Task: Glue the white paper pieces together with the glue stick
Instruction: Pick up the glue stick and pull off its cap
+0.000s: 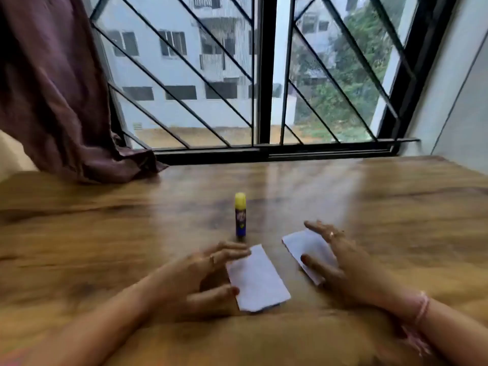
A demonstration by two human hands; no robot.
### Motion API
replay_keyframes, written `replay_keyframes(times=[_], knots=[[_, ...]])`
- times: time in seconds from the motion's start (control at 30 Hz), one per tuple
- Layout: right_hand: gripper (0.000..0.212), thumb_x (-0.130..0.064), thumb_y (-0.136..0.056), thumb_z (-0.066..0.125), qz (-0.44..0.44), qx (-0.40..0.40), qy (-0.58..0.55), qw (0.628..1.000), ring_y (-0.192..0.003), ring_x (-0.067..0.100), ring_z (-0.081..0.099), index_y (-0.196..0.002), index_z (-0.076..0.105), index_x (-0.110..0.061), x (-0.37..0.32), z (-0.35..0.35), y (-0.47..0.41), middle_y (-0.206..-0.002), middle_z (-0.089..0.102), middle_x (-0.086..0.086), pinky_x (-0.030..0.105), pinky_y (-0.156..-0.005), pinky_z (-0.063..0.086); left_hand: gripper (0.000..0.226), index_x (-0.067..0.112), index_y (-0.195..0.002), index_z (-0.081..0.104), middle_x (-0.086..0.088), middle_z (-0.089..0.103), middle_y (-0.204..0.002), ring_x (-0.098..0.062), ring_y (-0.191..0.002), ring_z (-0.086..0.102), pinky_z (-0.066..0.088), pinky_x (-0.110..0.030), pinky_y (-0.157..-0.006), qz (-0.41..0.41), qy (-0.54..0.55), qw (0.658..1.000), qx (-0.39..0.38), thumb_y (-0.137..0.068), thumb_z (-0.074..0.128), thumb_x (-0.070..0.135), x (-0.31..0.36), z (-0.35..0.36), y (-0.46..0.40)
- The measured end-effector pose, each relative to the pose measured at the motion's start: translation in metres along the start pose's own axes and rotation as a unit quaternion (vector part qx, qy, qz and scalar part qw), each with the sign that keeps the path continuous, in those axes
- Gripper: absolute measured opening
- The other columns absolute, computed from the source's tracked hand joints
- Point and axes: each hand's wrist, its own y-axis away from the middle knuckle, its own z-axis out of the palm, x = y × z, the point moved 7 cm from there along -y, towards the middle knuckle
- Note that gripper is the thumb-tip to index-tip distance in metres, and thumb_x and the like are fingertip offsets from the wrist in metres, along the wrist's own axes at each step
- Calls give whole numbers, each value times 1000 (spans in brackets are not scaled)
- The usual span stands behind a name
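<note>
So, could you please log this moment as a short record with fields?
surface: wooden table by a barred window
glue stick: glue stick upright, yellow cap on, untouched
left paper piece: left paper piece flat, left hand at its left edge
right paper piece: right paper piece flat, right hand resting on it
pieces: apart, not yet joined
curtain: purple curtain, far left

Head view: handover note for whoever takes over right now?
Left hand: fingers resting on the left edge of the nearer white paper piece, nothing gripped.
Right hand: laid flat over the second paper piece, pinning it.
Pieces lie apart on the wooden table.
Glue stick: upright, yellow cap on, just beyond the left hand, untouched.
Done: nothing glued.
Left: uncap, apply glue, join pieces, press.
</note>
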Motion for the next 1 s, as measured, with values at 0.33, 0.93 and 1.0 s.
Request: replay_keyframes(times=[0.33,0.93,1.0], knots=[[44,-40,-93,52,-33,-63,91,993,-123,14,49,-130,53,-16,-11,-1,10,-137,51,0,15,-96,29,54,37,-142,39,16,30,-152,5,-137,27,21,-19,-114,-22,-81,995,-53,-92,49,55,28,28,11],[51,-33,-86,66,-37,-20,-145,988,-107,17,61,-131,51,-14,-82,-12,-105,-122,62,7,20,-82,48,76,16,-145,27,3,39,-140,-14,-123,42,36,-34,-93,-258,335,862,278,-77,53,39,-71,-20,-36],[55,-38,-84,67,-50,-37,-124,990,-105,17,62,-132,50,-19,-91,-1,-116,-122,61,4,25,-86,50,72,15,-142,34,-1,47,-138,-16,-122,46,41,-32,-96,-263,319,879,238,-74,46,37,-79,-19,-39]])
